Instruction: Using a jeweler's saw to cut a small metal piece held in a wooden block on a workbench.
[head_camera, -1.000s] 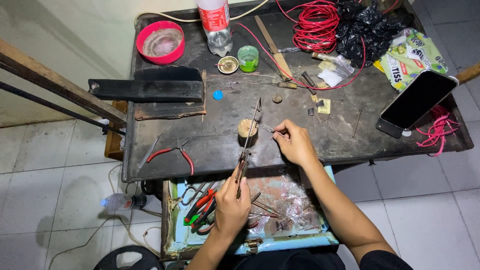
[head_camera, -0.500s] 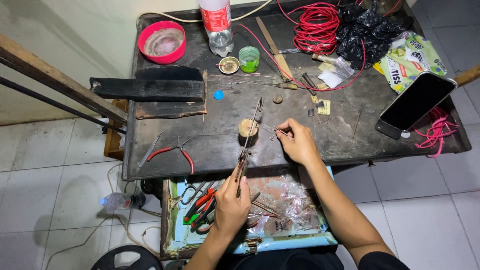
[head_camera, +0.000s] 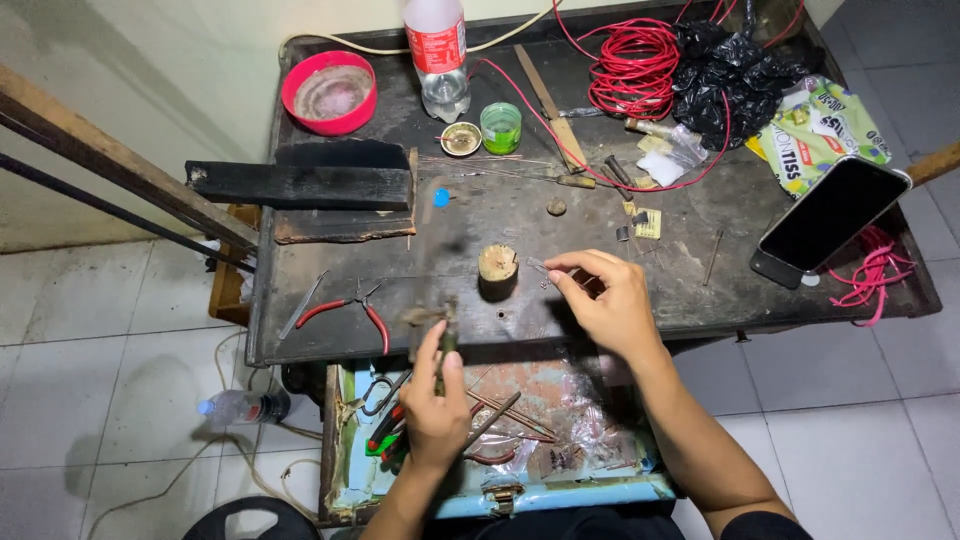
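Observation:
My left hand (head_camera: 437, 400) grips the handle of a long thin tool (head_camera: 437, 330) that is blurred by motion above the front edge of the dark workbench (head_camera: 480, 215). My right hand (head_camera: 605, 300) pinches a small metal piece (head_camera: 545, 268) between thumb and fingertips, just right of a short wooden stump (head_camera: 497, 265) that stands upright on the bench. The small piece is too tiny to identify.
Red-handled pliers (head_camera: 345, 310) lie left of the stump. An open blue tool drawer (head_camera: 500, 450) sits below the bench. Farther back are a red bowl (head_camera: 328, 92), a plastic bottle (head_camera: 437, 55), a green cup (head_camera: 500, 127), red wire coils (head_camera: 630, 70) and a phone (head_camera: 830, 218).
The long tool in my left hand has swung off the stump toward the left and is now blurred. My right hand stays beside the stump with the small piece.

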